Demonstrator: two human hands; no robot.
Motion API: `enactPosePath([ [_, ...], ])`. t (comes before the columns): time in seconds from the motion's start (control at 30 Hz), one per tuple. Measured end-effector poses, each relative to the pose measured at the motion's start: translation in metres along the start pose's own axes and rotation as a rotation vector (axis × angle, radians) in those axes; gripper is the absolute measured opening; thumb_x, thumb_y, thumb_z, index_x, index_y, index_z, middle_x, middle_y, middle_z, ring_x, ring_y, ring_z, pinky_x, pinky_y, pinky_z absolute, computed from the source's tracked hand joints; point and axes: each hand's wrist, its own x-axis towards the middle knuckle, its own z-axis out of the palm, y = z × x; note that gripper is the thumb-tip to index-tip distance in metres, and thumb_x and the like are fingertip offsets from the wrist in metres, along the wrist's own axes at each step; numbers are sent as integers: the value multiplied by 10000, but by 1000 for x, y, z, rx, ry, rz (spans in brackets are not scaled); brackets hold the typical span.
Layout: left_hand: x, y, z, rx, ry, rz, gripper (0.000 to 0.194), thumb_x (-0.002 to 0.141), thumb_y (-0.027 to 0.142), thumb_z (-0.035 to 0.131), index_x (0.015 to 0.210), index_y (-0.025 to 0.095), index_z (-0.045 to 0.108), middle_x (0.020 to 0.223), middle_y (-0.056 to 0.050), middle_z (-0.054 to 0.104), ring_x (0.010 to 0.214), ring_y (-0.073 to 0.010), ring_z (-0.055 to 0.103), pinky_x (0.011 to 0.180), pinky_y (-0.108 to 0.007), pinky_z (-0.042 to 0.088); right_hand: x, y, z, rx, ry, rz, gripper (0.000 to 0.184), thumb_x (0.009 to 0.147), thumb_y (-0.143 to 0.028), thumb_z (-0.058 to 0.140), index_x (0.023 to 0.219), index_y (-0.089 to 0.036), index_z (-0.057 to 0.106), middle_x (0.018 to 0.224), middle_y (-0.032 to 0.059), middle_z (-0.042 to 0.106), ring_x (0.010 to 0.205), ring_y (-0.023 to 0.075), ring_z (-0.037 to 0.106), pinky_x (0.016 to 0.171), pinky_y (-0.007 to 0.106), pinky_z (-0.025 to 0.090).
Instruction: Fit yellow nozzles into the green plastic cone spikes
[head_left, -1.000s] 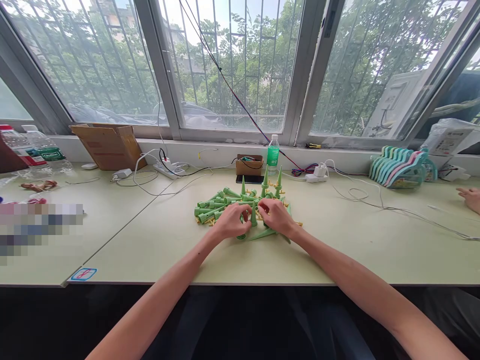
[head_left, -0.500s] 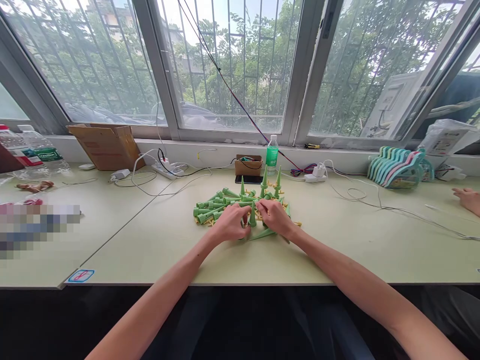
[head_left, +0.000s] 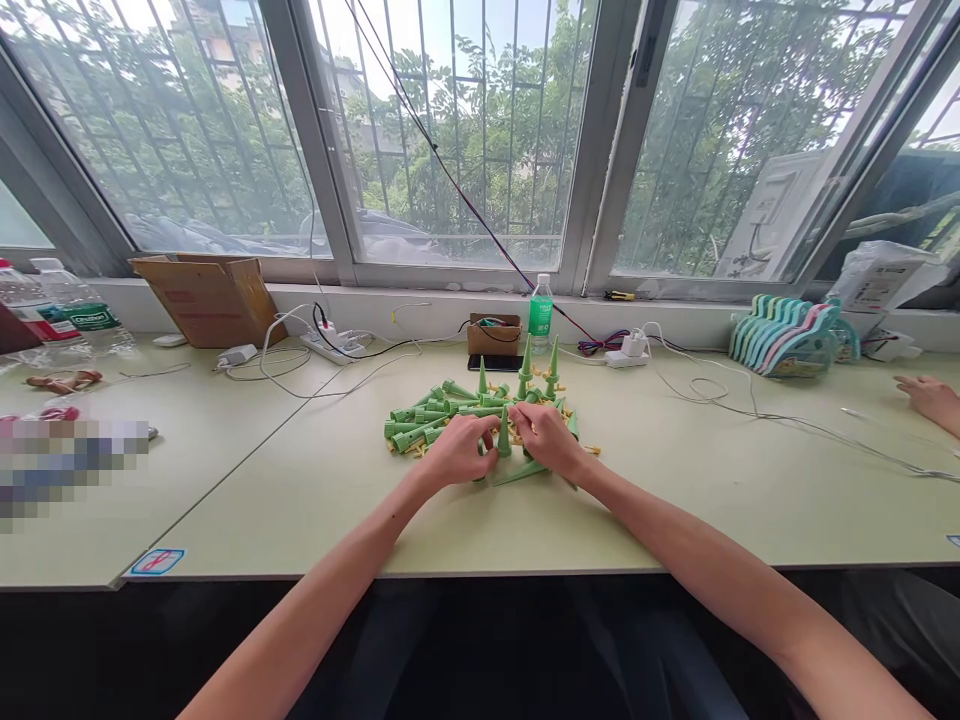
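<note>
My left hand is curled beside an upright green plastic watering spike, thumb and forefinger close to its base. A bit of green shows under those fingers, but what they grip is mostly hidden. Across the spike, my right hand has its fingertips pinched together near the spike's tip; anything between them is too small to name. Another green spike lies flat under my right wrist. Behind my hands spreads a pile of green tube parts with small yellow pieces. Several assembled spikes stand upright at its back.
Behind the pile are a phone, a small cardboard box and a green-labelled bottle. Power strips and cables run along the windowsill. Hangers stand right, near another person's hand. A larger box sits left.
The camera view has shifted slightly. My right fingertips have moved a little at the spike's tip; my left hand stays almost still beside it.
</note>
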Motion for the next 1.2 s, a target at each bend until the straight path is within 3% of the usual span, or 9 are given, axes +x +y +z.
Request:
enactPosePath([
  [0.27, 0, -2, 1, -43, 30, -48, 179, 780, 176, 477, 901, 202, 607, 651, 22, 664, 528, -128, 492, 574, -255, 365, 0, 0, 1, 9, -6, -13, 361, 989, -338, 340, 667, -193, 413, 596, -12, 483, 543, 112, 415, 560, 233, 294],
  [0.67, 1, -3, 2, -79, 73, -74, 206, 822, 181, 460, 932, 197, 633, 583, 15, 595, 515, -130, 469, 568, -251, 364, 0, 1, 2, -8, -5, -16, 376, 990, -348, 350, 657, -190, 423, 575, -24, 452, 529, 105, 372, 547, 231, 283],
  [0.97, 3, -4, 2, -105, 267, -116, 211, 871, 222, 461, 1044, 194, 578, 639, 26, 600, 541, -125, 507, 628, -257, 407, 0, -4, -1, 8, 8, -11, 464, 1009, -422, 274, 675, -182, 490, 631, 10, 542, 587, 126, 468, 610, 249, 345],
  [1.2, 4, 1, -2, -189, 450, -140, 202, 879, 250, 487, 1076, 210, 505, 671, 43, 578, 515, -96, 438, 576, -223, 380, -1, 0, 3, -1, -3, -88, 172, 899, -337, 532, 864, -172, 566, 751, 32, 592, 714, 160, 517, 701, 275, 392],
])
